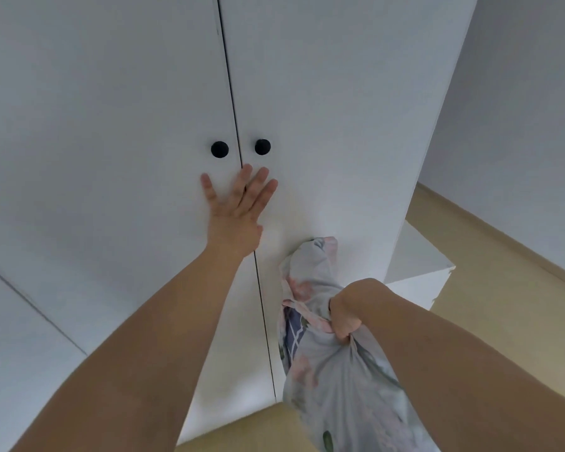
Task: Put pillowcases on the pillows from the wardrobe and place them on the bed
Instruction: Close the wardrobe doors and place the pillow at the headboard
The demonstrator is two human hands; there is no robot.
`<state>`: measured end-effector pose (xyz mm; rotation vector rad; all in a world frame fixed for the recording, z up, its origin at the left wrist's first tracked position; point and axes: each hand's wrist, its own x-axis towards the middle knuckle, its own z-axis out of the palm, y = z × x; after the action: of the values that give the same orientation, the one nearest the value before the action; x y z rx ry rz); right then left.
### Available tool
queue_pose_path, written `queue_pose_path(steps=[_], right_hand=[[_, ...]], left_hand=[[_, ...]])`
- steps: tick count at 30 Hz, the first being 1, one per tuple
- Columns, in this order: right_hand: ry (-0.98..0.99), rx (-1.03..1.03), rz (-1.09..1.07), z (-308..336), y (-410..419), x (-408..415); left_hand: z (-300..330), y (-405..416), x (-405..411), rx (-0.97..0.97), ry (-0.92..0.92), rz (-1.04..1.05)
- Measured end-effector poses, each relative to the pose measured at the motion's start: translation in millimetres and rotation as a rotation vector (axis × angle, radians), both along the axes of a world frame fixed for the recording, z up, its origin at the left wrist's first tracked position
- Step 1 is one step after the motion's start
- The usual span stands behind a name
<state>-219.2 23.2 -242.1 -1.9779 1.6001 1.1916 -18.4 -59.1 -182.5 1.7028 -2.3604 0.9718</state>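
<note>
Two bare hands: the left hand (238, 203) lies flat, fingers spread, just below the white wardrobe's (144, 93) black knobs (219, 149); the right hand (346, 316) clenches a soft, light floral cotton pillowcase (336, 370), bunched midway.

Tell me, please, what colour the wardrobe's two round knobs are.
Both knobs are black against white doors, seen in the head view.

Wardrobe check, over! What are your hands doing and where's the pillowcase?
Left hand open, flat on the wardrobe doors below the black knobs. Right hand fisted around the floral pillowcase. Doors shut, no pillows in sight.
</note>
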Motion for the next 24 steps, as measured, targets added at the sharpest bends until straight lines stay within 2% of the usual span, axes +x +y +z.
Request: queue_pose_path(steps=[2, 4, 6, 8, 11, 16, 21, 24], right_hand=[[0.012, -0.034, 0.054, -1.3, 4.8, -4.8], [-0.007, -0.053, 0.096, -1.9, 10.4, -11.3], [-0.121, -0.103, 0.066, -2.7, 13.0, -19.3], [-0.204, -0.152, 0.067, -1.6, 15.9, -23.1], [-0.171, -0.122, 0.162, 2.0, 16.3, -9.7], [-0.12, -0.116, 0.377, 23.1, 18.1, 35.8], [-0.178, -0.111, 0.48, 35.2, 25.4, 94.0], [-0.207, -0.116, 0.624, 33.3, 39.7, 148.0]], left_hand=[[-7.0, 11.4, -1.3, 0.05, -0.003, -0.083], [-22.3, 25.2, 0.1, 0.19, -0.125, -0.219], [-40.3, 41.7, 1.5, 0.337, -0.206, -0.318], [-55.5, 57.8, 0.2, 0.42, -0.213, -0.335], [-66.7, 77.9, -4.2, 0.464, -0.213, -0.326], [-61.3, 110.3, 16.6, 0.566, -0.195, -0.193], [-57.5, 164.9, 81.8, 0.661, 0.019, 0.014], [-59.8, 209.8, 125.7, 0.663, 0.167, 0.18]])
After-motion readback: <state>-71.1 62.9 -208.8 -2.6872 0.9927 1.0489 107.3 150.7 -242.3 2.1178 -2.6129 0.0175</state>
